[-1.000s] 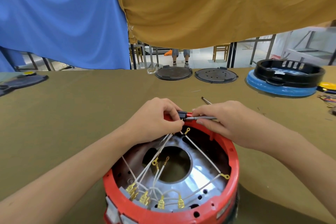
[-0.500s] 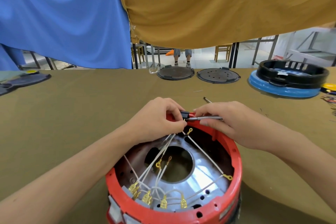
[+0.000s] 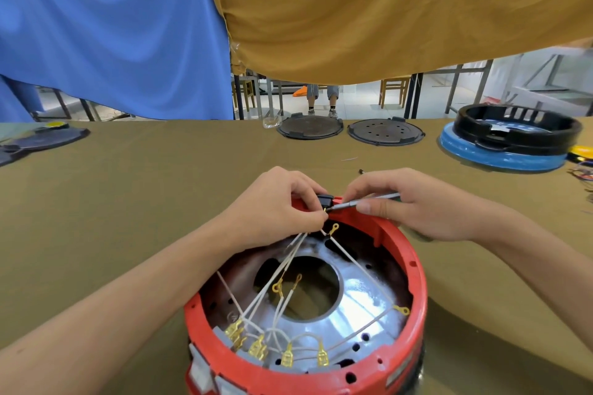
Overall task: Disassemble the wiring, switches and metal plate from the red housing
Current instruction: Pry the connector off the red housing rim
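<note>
- Red housing [image 3: 414, 269] sits on the olive-cloth surface [image 3: 128, 202] close to the person, open side up, with most of its innards still inside, so I judge the task only partly done.
- Left hand [image 3: 276, 211] is closed in a pinch on a small black switch [image 3: 324, 201] at the far rim of the housing, with several white wires [image 3: 282, 269] gathered under its fingers.
- Right hand [image 3: 414, 205] is closed around a slim metal screwdriver [image 3: 362, 201], its tip touching the switch; this looks like prying or unscrewing the switch free.
- Inside the housing lies the shiny metal plate [image 3: 362, 295] with a large round hole in the middle; it appears still seated.
- White wires cross over the plate. Some ring terminals [image 3: 335, 228] hang loose, which suggests a few connections are already undone.
- Along the near inner wall a row of brass spade connectors [image 3: 287, 357] remains plugged in, so that wiring is left to pull.
- Still to do, by my reading: free this switch, unplug the near connectors, lift out the plate.
- Farther off on the surface stand a black ring on a blue base [image 3: 500, 160] and two dark round discs [image 3: 385, 131].
</note>
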Demonstrator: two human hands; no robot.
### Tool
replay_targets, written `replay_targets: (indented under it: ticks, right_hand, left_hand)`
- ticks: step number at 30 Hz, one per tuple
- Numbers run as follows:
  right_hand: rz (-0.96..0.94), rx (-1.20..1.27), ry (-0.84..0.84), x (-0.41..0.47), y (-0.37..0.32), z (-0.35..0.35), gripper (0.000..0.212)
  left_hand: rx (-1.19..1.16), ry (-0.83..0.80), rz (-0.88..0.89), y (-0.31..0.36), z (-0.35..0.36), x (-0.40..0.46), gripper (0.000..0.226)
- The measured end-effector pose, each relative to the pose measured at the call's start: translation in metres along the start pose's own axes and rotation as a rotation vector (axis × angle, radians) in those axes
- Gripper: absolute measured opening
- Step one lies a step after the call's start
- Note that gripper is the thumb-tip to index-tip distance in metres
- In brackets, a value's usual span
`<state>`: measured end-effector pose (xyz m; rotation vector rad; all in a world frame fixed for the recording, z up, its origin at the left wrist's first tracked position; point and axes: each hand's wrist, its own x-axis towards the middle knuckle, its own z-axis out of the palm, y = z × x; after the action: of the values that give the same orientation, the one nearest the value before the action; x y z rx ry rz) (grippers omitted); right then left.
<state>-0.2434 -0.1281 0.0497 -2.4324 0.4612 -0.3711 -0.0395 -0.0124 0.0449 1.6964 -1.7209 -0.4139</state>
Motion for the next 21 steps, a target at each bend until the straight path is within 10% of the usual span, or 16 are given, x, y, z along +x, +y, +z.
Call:
replay_targets:
  ticks: [21]
  right_hand:
    - [-0.022,-0.206,0.132,-0.005,-0.001,0.014,0.021]
  left_hand:
    - [0.299,0.225,-0.213,0.013,0.022,0.005,0.013]
